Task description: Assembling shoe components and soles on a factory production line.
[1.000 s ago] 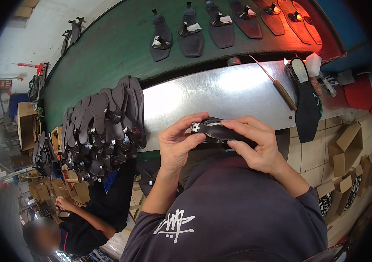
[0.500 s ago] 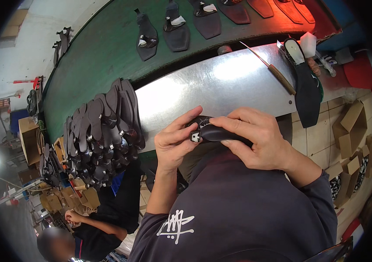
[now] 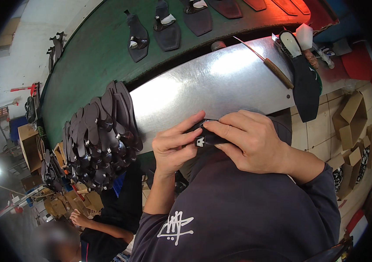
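Just in front of my body, both hands are closed on a glossy black sandal. My left hand grips its end, where a small white patch shows beside the thumb. My right hand wraps over the other part, its index finger and thumb pressed on the top and the underside. Much of the sandal is hidden behind my fingers. To the left, a large heap of dark sandals overhangs the edge of the bench.
A shiny metal worktop spans the bench. A wooden-handled tool with a thin shaft and a black sole lie right. More sandals line the green surface behind. Cardboard boxes stand right; another person is lower left.
My right hand has slid slightly left along the sandal, closer to my left fingers, covering more of it. The whole view has shifted a little.
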The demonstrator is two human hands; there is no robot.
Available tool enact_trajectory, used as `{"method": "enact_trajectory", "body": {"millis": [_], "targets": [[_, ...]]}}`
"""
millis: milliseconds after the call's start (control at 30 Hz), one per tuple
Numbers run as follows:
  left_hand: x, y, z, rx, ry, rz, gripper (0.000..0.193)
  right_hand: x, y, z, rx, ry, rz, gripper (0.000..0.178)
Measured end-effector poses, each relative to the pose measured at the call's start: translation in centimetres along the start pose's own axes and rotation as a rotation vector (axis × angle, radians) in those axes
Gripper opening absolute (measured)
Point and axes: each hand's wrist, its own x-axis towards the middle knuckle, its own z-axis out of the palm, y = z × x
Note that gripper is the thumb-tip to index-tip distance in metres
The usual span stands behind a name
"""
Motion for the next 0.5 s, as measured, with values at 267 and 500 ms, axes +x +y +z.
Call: {"method": "enact_trajectory", "body": {"millis": [267,500], "targets": [[-0.2,-0.4,0.8,-0.242,0.104,-0.334,0.041,-0.1,2.3,0.9,0.261,-0.046,0.200,0.032],[0.0,0.2,2.3,-0.215,0.192,-0.458,0.044,-0.2,2.6,1.4,0.208,-0.074,0.182,0.015]]}}
